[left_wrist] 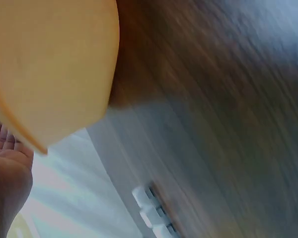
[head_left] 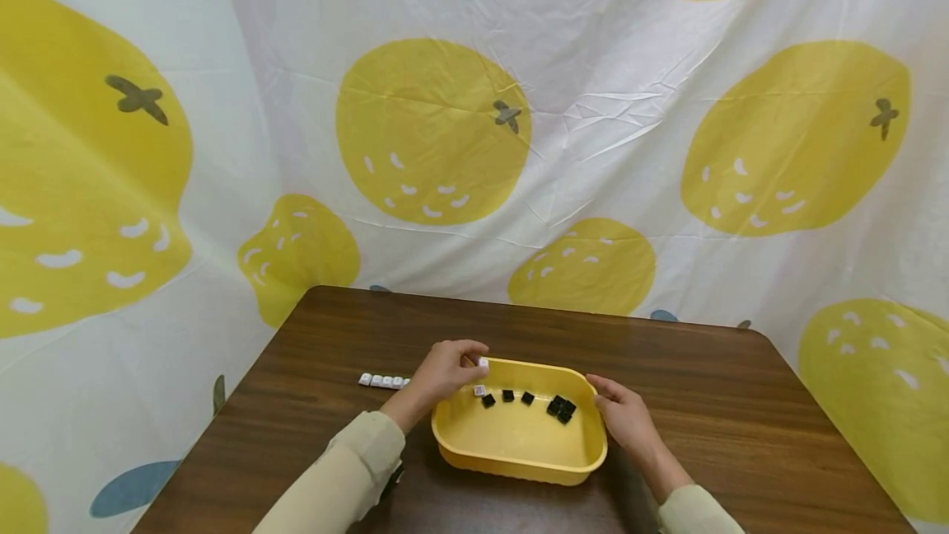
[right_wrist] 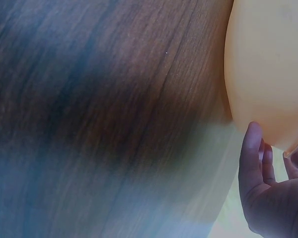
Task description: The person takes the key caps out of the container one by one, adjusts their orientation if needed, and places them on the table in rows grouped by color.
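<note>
A yellow plastic tub [head_left: 519, 466] stands on the table. Several black keycaps [head_left: 561, 409] and one white keycap [head_left: 479, 391] lie inside it. Over the tub's far left corner, my left hand [head_left: 443, 371] pinches another white keycap [head_left: 483, 363] between thumb and fingers; the left wrist view shows the palm side of that hand [left_wrist: 9, 173], with its fingertips hidden behind the tub wall. My right hand [head_left: 626, 416] grips the tub's right rim. In the right wrist view, fingers [right_wrist: 252, 148] lie along the outer wall while the thumb is at the rim.
A row of several white keycaps [head_left: 381, 381] sits on the dark wooden table [head_left: 704, 402], left of the tub and partly behind my left wrist. Under the left forearm a small dark object [head_left: 393, 479] shows only in part. A lemon-print cloth [head_left: 460, 270] hangs behind the table.
</note>
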Demonstrator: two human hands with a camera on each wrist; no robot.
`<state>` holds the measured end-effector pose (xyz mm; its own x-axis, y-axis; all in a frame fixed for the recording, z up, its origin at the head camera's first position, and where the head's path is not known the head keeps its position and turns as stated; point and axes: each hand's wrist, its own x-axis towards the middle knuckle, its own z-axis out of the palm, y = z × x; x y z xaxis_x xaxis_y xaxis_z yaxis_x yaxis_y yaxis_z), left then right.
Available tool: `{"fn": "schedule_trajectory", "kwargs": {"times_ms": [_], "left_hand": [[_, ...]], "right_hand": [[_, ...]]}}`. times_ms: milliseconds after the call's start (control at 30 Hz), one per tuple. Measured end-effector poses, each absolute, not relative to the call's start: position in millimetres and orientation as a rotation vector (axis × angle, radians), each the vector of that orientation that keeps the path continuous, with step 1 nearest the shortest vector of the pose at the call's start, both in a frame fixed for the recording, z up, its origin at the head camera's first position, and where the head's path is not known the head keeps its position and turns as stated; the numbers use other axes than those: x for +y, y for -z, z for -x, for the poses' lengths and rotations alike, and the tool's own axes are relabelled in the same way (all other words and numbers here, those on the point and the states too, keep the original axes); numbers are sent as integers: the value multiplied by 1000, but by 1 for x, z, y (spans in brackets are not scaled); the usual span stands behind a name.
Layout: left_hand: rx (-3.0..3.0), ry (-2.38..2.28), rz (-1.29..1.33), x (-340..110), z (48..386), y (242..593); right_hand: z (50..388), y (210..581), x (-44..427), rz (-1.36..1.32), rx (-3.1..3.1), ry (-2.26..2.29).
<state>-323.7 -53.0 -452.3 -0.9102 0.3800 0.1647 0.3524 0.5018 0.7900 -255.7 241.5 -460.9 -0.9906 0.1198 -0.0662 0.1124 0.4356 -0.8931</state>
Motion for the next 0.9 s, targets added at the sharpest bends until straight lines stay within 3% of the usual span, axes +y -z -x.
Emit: {"fn": "schedule_trajectory", "kwargs": {"times_ms": [900], "left_hand": [[3024,-1186,-410,-214,343,466]], "right_hand": [[257,464,243,247,-2634,-1692]]}}
